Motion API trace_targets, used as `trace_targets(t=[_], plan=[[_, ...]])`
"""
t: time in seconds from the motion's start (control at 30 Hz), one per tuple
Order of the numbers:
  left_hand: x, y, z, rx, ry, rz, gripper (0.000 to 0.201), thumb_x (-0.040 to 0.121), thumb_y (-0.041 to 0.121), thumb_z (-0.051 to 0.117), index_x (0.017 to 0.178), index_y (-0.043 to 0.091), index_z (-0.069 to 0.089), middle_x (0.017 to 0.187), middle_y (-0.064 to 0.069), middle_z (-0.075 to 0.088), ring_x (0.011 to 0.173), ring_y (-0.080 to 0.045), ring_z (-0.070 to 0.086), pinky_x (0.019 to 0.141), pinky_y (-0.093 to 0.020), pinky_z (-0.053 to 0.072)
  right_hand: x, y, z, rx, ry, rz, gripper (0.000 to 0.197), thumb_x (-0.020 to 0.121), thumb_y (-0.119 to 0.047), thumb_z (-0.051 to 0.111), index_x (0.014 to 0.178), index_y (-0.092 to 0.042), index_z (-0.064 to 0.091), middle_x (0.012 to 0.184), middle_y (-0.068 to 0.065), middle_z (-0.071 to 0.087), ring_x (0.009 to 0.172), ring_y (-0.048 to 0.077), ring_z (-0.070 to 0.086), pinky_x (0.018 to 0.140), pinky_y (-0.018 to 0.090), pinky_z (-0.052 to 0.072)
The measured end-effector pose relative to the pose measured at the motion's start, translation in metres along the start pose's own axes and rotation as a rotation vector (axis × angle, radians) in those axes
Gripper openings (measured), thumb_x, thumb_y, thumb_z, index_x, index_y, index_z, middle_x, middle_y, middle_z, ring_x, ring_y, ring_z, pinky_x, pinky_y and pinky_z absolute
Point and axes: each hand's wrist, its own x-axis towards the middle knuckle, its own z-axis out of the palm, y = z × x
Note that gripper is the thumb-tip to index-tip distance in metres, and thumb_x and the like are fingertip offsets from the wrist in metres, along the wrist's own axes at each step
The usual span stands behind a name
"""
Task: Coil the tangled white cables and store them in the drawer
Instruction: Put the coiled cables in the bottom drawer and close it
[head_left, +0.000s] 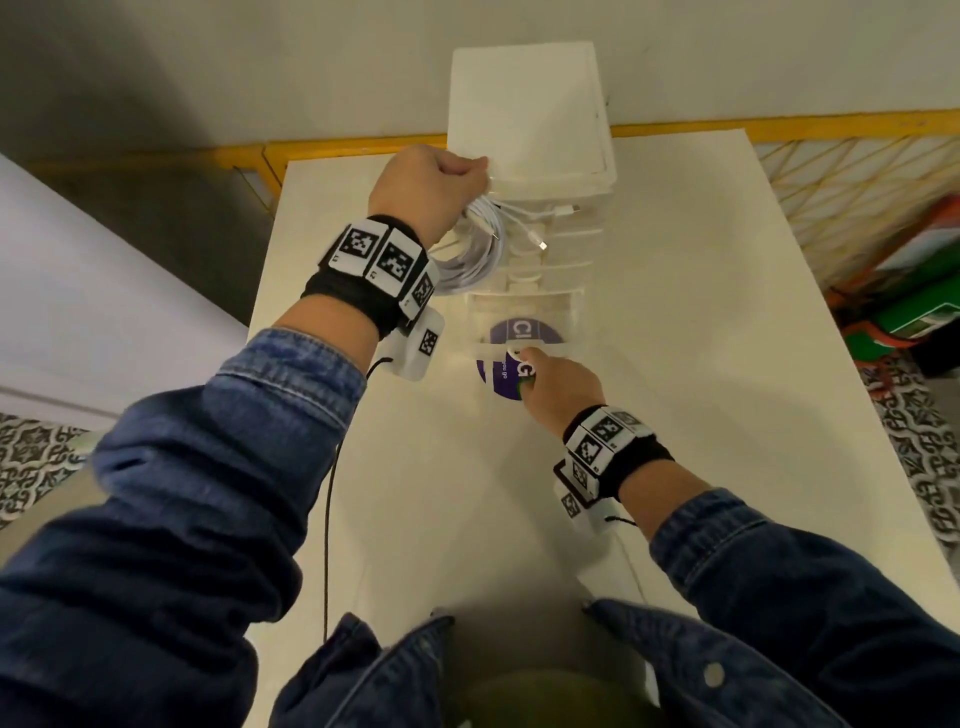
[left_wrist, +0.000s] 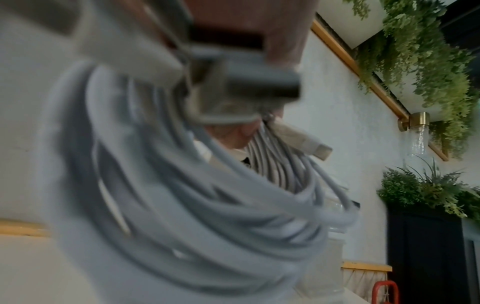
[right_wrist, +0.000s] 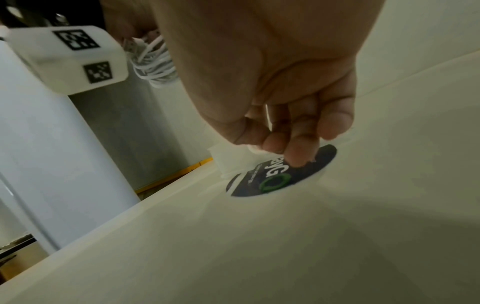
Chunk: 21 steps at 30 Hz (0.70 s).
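My left hand (head_left: 431, 182) grips a coil of white cables (head_left: 475, 254) in the air, in front of the upper drawers of a white drawer tower (head_left: 530, 114). Loose connector ends stick out to the right of the coil. In the left wrist view the coil (left_wrist: 207, 216) hangs blurred below the fist. My right hand (head_left: 556, 387) is low at the tower's foot, its fingers (right_wrist: 298, 144) curled over the front lip of the clear bottom drawer (head_left: 524, 317), which stands pulled out. A round purple sticker (head_left: 524, 332) shows through the drawer.
The tower stands at the far end of a white table (head_left: 675, 364). A yellow rail (head_left: 831, 124) runs behind it. Green and orange items (head_left: 924, 291) lie on the floor to the right. A black cord (head_left: 330, 519) hangs from my left wrist.
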Motion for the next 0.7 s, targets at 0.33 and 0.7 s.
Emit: trace_targets(t=[0.33,0.7], plan=[[-0.005,0.003,-0.002,-0.016,-0.027,0.002,0.030,0.084,0.041,0.060,0.072,0.017,0.073,0.048,0.002,0.046,0.043,-0.016,0.038,0.043,-0.020,0.031,-0.041,0.005,0.015,0.012,-0.028,-0.010,0.045,0.090,-0.018,0.042,0.135,-0.024,0.041,0.106,0.012,0.067,0.095,0.030,0.061,0.077,0.036,0.050],[-0.044,-0.014,0.028,-0.294,-0.108,0.050,0.041,0.086,0.028,0.065,0.065,-0.007,0.062,0.045,-0.006,0.045,0.036,-0.015,0.036,0.041,-0.019,0.030,-0.017,-0.006,-0.086,0.179,0.754,-0.547,0.045,0.095,-0.036,0.039,0.133,-0.012,0.047,0.135,0.014,0.050,0.129,0.026,0.039,0.110,0.036,0.030]])
